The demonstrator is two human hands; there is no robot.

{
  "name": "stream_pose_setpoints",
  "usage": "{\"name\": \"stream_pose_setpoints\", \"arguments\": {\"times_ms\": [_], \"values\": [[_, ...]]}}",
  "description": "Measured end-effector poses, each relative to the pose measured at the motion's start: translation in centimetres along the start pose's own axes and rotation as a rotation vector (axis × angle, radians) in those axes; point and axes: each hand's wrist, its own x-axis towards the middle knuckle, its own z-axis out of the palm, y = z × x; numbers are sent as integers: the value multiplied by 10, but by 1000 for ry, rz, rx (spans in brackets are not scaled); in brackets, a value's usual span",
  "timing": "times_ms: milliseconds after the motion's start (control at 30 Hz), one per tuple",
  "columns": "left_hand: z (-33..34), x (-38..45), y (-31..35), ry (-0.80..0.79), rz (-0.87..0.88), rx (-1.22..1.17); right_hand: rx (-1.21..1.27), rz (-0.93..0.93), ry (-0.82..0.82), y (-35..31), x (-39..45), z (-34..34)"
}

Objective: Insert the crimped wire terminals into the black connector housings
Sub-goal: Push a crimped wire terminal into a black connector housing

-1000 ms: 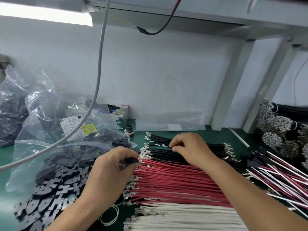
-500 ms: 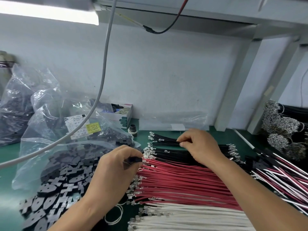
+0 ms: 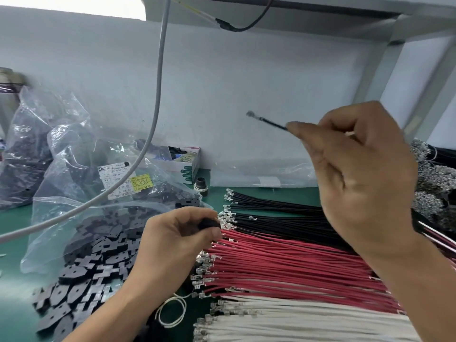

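My right hand [image 3: 357, 174] is raised above the bench and pinches a single black wire [image 3: 271, 122]; its crimped metal terminal [image 3: 250, 114] points up and left. Low at the centre, my left hand [image 3: 172, 240] grips a small black connector housing [image 3: 209, 223] between thumb and fingers, right beside the wire ends. Rows of black wires [image 3: 276, 218], red wires [image 3: 283, 265] and white wires [image 3: 296, 324] lie side by side on the green mat, terminals facing left.
A clear bag spilling black housings [image 3: 81, 287] covers the left of the mat. Another bag [image 3: 22, 154] stands behind it. A small open box [image 3: 182, 161] sits by the wall. A grey cable [image 3: 158, 99] hangs across the left. More wire bundles [image 3: 434, 183] lie at far right.
My right hand has lifted off the black wire row, pulling one black wire up into the air. The left hand has stayed put with the housing.
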Motion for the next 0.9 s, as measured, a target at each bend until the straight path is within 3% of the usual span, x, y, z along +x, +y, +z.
{"name": "stream_pose_setpoints", "arguments": {"times_ms": [100, 167, 233, 367, 633, 900], "values": [[1, -1, 4, -36, -52, -76, -77, -53, -180, -10, -21, 7], [0, -2, 8, -72, -88, -147, -3, 49, -350, -16, -49, 10], [-1, -4, 12, -133, -119, -223, 111, 164, -415, -20, -77, 8], [3, -6, 11, -234, -157, -286, 233, 301, -396, -23, -99, 5], [9, -9, 11, -260, -158, -313, 327, 458, -428, -22, -102, 1], [10, -11, 8, -261, -116, -231, 389, 467, -522, -25, -101, 2]]}}
